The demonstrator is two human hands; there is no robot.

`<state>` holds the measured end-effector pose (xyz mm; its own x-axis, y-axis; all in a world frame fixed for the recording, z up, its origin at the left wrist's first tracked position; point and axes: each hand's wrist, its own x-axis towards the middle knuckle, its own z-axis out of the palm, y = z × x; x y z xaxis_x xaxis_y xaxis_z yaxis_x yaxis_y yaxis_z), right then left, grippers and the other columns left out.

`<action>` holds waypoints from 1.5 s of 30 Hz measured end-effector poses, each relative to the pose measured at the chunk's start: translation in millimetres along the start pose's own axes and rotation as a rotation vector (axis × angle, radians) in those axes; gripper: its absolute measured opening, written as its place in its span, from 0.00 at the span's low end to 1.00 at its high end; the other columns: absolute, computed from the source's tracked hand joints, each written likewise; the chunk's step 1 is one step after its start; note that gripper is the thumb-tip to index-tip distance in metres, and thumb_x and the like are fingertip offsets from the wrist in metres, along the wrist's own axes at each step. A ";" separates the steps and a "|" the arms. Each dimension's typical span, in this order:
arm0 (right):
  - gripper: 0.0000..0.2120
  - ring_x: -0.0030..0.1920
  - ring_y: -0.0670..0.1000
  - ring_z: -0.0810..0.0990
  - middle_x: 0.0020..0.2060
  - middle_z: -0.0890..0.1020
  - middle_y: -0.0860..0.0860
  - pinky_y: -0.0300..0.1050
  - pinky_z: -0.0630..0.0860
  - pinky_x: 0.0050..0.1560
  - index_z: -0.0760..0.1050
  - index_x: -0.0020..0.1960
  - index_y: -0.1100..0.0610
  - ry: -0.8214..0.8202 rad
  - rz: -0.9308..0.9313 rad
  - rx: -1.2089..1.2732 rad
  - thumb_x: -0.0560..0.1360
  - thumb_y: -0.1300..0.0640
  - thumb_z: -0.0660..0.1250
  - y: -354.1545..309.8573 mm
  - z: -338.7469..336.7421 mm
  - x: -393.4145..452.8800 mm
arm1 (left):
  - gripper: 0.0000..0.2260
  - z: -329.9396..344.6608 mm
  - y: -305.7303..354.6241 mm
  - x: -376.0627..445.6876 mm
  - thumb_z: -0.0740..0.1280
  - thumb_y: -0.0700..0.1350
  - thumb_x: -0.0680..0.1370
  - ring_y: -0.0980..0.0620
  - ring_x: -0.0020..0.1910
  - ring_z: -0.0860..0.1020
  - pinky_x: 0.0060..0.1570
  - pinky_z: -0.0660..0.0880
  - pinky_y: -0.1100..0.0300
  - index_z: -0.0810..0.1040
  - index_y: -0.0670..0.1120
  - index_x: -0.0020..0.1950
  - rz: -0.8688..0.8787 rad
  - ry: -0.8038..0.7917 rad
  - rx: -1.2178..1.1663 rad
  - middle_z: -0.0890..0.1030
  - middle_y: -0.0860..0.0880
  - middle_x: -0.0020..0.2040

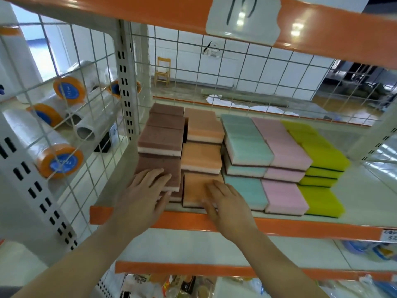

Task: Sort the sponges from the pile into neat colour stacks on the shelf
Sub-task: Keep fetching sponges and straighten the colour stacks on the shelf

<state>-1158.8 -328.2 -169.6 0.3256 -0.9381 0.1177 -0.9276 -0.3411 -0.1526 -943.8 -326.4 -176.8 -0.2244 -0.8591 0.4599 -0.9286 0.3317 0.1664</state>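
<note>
Sponges stand in colour rows on the white shelf: brown sponges at the left, then orange sponges, teal sponges, pink sponges and yellow-green sponges. My left hand lies with straight fingers on the top of the front brown stack, thumb against its front face. My right hand rests flat on the front orange sponge, thumb at its front edge.
An orange shelf rail runs along the front edge, another orange beam overhead. White wire mesh closes the left side and back. Rolls of plastic film lie beyond the left mesh. Packaged goods fill the lower shelf.
</note>
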 end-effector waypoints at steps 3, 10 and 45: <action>0.36 0.58 0.55 0.77 0.59 0.78 0.53 0.46 0.73 0.59 0.76 0.62 0.57 0.078 -0.018 0.053 0.78 0.37 0.38 -0.5 0.8 10.3 | 0.21 -6.4 3.0 7.8 0.54 0.53 0.76 0.44 0.54 0.78 0.45 0.78 0.52 0.80 0.44 0.56 0.006 0.030 0.030 0.79 0.45 0.55; 0.40 0.70 0.52 0.65 0.70 0.68 0.50 0.42 0.60 0.69 0.63 0.73 0.55 0.044 -0.030 0.061 0.71 0.36 0.36 2.5 -1.5 28.7 | 0.23 -10.2 5.0 28.3 0.55 0.52 0.76 0.47 0.63 0.66 0.61 0.66 0.50 0.75 0.40 0.63 0.014 0.141 0.104 0.73 0.42 0.64; 0.16 0.46 0.55 0.81 0.49 0.80 0.53 0.46 0.78 0.44 0.79 0.54 0.59 0.283 -0.131 0.008 0.69 0.53 0.71 16.9 -20.4 62.6 | 0.21 -11.0 -1.9 46.4 0.55 0.52 0.76 0.48 0.61 0.68 0.57 0.71 0.49 0.77 0.43 0.61 0.029 0.121 0.065 0.75 0.44 0.60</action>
<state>-1157.9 -391.4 -144.8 0.3769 -0.8331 0.4049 -0.8793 -0.4592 -0.1263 -949.2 -362.6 -146.2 -0.2177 -0.7953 0.5658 -0.9404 0.3261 0.0965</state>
